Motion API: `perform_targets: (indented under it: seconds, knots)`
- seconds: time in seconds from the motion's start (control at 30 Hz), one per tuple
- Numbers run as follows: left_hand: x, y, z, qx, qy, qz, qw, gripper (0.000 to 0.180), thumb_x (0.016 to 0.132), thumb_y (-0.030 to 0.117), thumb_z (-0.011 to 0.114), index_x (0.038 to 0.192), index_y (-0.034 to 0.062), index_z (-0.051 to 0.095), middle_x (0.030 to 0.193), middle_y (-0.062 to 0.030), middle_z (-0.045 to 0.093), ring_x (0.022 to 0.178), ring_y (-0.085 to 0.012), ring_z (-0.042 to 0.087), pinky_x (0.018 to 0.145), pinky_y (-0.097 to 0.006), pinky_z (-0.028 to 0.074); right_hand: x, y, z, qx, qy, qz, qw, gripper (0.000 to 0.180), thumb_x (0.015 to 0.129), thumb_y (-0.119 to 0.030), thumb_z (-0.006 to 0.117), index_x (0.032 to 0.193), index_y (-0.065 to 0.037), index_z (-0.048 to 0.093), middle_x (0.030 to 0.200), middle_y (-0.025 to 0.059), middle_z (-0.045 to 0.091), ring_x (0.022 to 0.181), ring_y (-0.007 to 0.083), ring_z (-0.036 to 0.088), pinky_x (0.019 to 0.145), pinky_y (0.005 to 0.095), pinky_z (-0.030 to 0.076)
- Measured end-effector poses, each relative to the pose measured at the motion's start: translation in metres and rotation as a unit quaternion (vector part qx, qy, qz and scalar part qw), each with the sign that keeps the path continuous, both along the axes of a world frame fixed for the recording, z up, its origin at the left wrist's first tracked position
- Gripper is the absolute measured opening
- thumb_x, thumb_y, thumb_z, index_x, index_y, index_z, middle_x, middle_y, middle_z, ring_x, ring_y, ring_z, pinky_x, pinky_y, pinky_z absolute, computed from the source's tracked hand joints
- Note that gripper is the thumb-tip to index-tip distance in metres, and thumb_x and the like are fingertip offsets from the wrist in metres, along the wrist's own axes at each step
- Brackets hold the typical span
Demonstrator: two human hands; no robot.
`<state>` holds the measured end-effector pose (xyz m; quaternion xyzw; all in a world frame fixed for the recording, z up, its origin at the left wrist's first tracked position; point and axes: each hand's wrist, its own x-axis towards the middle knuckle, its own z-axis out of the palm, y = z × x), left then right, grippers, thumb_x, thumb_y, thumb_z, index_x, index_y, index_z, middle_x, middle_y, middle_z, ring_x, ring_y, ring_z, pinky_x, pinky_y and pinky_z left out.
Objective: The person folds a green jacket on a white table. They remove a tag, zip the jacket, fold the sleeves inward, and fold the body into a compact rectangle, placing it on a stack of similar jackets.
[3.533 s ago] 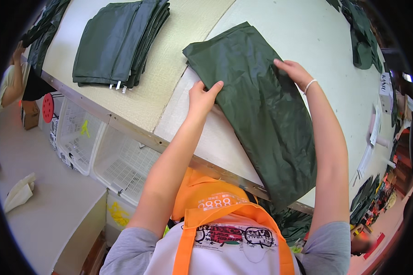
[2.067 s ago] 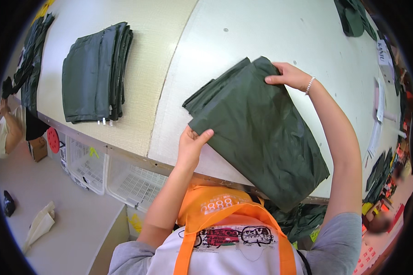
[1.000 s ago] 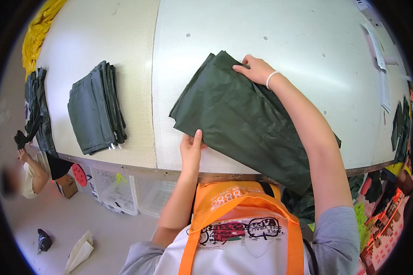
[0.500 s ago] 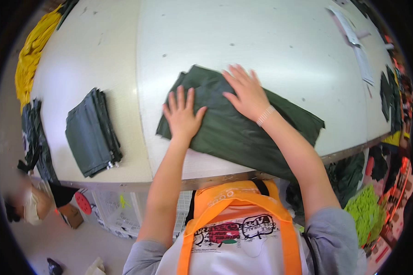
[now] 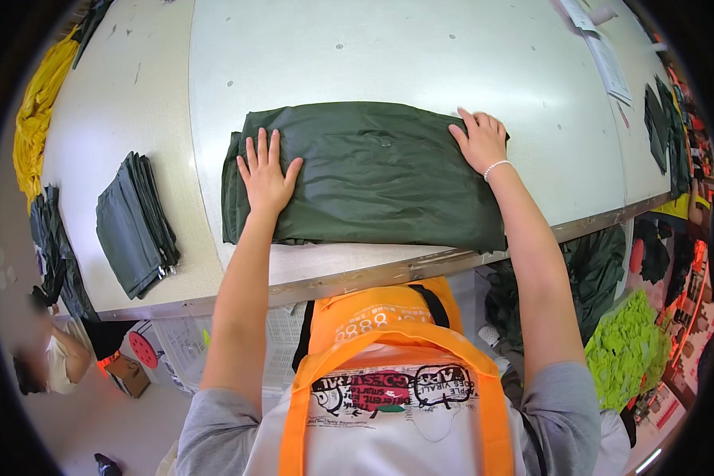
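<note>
A folded dark green garment (image 5: 373, 178) lies flat on the white table (image 5: 389, 55), close to its near edge. My left hand (image 5: 263, 173) rests palm down on the garment's left part, fingers spread. My right hand (image 5: 481, 141), with a white bead bracelet at the wrist, presses flat on its upper right corner. Neither hand grips anything.
A stack of folded dark green garments (image 5: 135, 222) sits on the table to the left. Yellow fabric (image 5: 38, 111) lies at the far left edge. Papers (image 5: 607, 55) and dark green pieces (image 5: 665, 127) lie at the right. Wire bins (image 5: 186, 345) and a person (image 5: 51, 357) are below left.
The garment was held up by both hands and turned; now it lies flat along the table edge. My hands have spread apart on it, the right one sliding to the right corner.
</note>
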<state>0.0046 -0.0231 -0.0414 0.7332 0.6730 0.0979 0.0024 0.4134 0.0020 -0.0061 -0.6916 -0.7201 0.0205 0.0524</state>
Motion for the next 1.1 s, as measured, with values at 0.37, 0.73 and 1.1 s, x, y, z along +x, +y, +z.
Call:
perform_targets:
  seconds: [0.37, 0.73, 1.1]
  knots:
    - [0.024, 0.002, 0.03, -0.026, 0.096, 0.033, 0.994, 0.068, 0.085, 0.059, 0.047, 0.142, 0.0262, 0.033, 0.151, -0.0021, 0.024, 0.14, -0.0331, 0.014, 0.109, -0.059, 0.007, -0.115, 0.007, 0.02, -0.012, 0.089, 0.175, 0.981, 0.057, 0.092, -0.052, 0.039, 0.14, -0.021, 0.038, 0.147, 0.0121, 0.031, 0.138, 0.0302, 0.022, 0.111, 0.0499, 0.015]
    - [0.003, -0.013, 0.0, -0.02, 0.029, 0.062, 0.997, 0.068, 0.085, 0.054, 0.05, 0.143, 0.0227, 0.032, 0.151, -0.0017, 0.023, 0.14, -0.031, 0.014, 0.109, -0.058, 0.006, -0.037, -0.013, 0.062, -0.095, 0.244, 0.19, 0.946, 0.045, 0.091, -0.026, 0.053, 0.128, -0.001, 0.048, 0.134, 0.0179, 0.046, 0.129, 0.0323, 0.038, 0.108, 0.0433, 0.027]
    - [0.008, -0.008, -0.002, -0.016, 0.015, 0.056, 0.998, 0.067, 0.086, 0.048, 0.05, 0.144, 0.0212, 0.029, 0.151, -0.0028, 0.023, 0.139, -0.0333, 0.015, 0.108, -0.059, 0.007, -0.036, -0.071, -0.006, -0.055, 0.092, 0.137, 0.985, 0.067, 0.086, -0.044, 0.055, 0.144, -0.018, 0.031, 0.151, 0.0142, 0.019, 0.139, 0.0339, 0.018, 0.109, 0.0524, 0.014]
